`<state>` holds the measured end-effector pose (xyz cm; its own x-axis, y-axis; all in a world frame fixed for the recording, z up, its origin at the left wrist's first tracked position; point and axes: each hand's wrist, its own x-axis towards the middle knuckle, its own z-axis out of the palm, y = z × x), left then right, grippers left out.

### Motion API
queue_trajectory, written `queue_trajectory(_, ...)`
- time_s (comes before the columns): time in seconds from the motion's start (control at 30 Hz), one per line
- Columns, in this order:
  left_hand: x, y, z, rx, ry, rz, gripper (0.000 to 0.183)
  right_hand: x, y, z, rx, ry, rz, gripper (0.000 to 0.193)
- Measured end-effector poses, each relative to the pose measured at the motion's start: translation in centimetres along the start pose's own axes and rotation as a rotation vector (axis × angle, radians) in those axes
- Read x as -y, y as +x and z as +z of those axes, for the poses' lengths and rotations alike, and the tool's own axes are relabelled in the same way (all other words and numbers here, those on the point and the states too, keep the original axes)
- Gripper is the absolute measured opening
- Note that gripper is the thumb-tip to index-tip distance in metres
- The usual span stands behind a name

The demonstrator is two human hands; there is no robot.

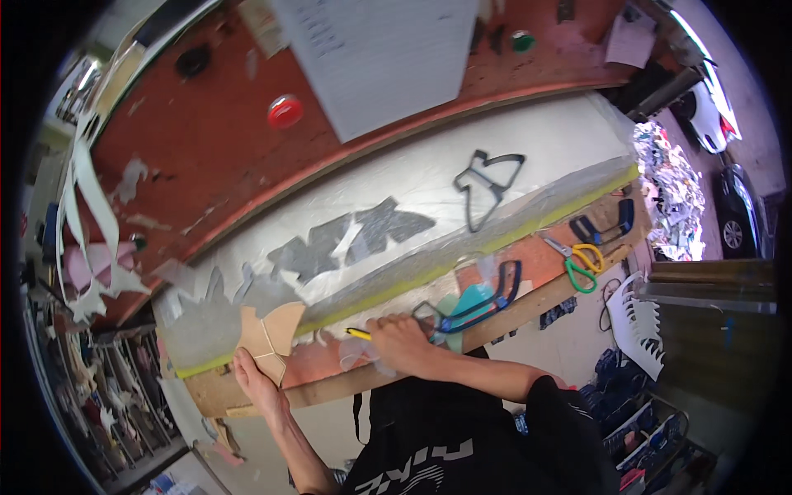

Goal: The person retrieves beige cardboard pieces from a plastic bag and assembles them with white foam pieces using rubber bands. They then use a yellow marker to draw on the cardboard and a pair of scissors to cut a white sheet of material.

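Observation:
My left hand (262, 386) grips tan leather-like cut pieces (268, 334) by their lower left edge, and pale lines run between the pieces. At the bench's near edge, my right hand (400, 342) is closed on a slim yellow pen-like tool (360, 333), whose end points left toward the tan pieces. Just right of that hand lies a blue-edged cutting die (483, 315). Beyond both hands, a pale sheet (363, 194) carries grey cut-out shapes (318, 247) and a dark cutting die (487, 186).
Green- and yellow-handled scissors (584, 268) and another blue cutting die (606, 227) lie along the bench's right edge. A red machine beam (214, 132) with a red button (285, 111) spans the far side. White scrap strips (91, 214) hang at left.

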<state>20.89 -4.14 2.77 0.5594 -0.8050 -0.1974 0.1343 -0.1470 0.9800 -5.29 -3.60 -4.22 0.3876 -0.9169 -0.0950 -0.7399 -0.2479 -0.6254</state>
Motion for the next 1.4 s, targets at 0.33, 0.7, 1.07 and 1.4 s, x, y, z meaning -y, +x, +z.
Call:
queue_trajectory(0.33,5.9,0.1,22.7,0.431,0.116,0.097,0.024,-12.2,-2.8,-22.1,-0.477,0.05,0.208,0.023)
queue_trajectory(0.7,9.0,1.5,28.9,0.366,0.231,0.194,0.031,-19.9,-0.5,-24.0,-0.287,-0.341,0.371,0.018)
queue_trajectory(1.07,9.4,3.0,34.9,0.592,0.672,0.265,0.044,-17.8,1.4,-26.2,-0.462,1.172,0.125,0.045)
queue_trajectory(1.4,9.6,1.5,36.0,0.362,0.811,0.381,0.044,-21.6,14.6,-18.2,-0.242,1.054,0.199,0.046)
